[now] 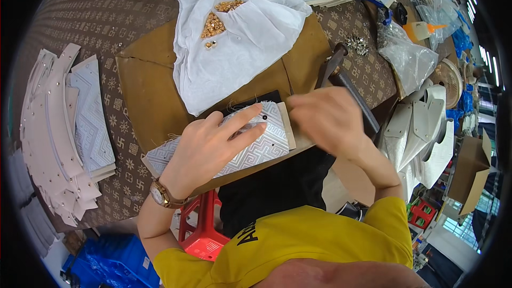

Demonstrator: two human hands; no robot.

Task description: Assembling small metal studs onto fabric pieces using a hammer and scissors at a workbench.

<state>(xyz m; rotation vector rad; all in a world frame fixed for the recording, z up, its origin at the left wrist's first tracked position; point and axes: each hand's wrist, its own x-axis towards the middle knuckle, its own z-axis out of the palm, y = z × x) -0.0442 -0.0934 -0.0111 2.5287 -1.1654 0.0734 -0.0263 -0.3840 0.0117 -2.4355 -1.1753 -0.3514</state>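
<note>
Nearest: yellow shirt [320,234]. Left hand [200,146] resting on panel [261,149] over brown sheet [144,82], fingers parted around dark dot [264,118]. Right hand [328,120] blurred beside panel, unable to tell grip. Risks: panel slipping from light pressure; hammer [332,68] knocked by right hand.

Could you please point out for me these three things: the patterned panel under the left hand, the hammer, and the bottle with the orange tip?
Panel [262,150]: head view, on its patterned face.
Hammer [356,99]: head view, on its dark handle.
Bottle [417,31]: head view, on its body.
</note>
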